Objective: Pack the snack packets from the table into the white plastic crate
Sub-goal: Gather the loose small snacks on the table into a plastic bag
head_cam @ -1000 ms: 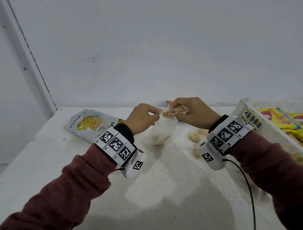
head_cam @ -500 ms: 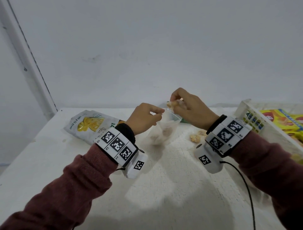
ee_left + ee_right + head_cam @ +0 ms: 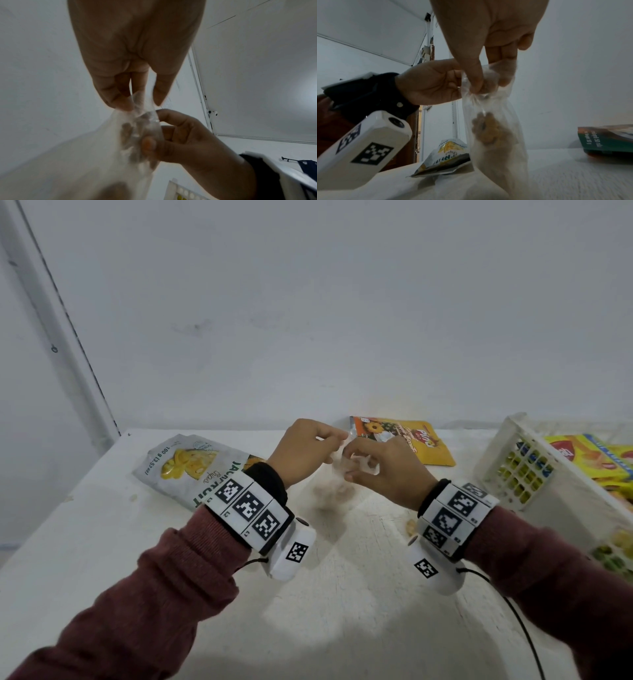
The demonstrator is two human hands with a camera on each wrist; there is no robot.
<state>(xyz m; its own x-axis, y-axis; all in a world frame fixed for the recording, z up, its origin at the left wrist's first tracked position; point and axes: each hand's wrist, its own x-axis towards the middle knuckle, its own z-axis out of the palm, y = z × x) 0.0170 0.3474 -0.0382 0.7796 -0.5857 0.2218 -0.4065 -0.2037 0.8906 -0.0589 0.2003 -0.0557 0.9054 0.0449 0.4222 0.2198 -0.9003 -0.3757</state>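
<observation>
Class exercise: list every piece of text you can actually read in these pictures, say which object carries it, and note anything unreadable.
"100 g (3.52 oz)" and "JACKFRUIT": white jackfruit chip packet.
Red logo and script on the orange packet: too blurred.
Yellow packets in the white plastic crate: lettering unreadable.
Wrist bands: square code markers, no words.

A clear plastic bag point(image 3: 494, 121) of pale snack pieces hangs upright, its bottom near the table. A white jackfruit chips packet point(image 3: 191, 470) and an orange packet point(image 3: 411, 443) lie flat. My white crate point(image 3: 513, 470) holds yellow packets point(image 3: 589, 460).
</observation>
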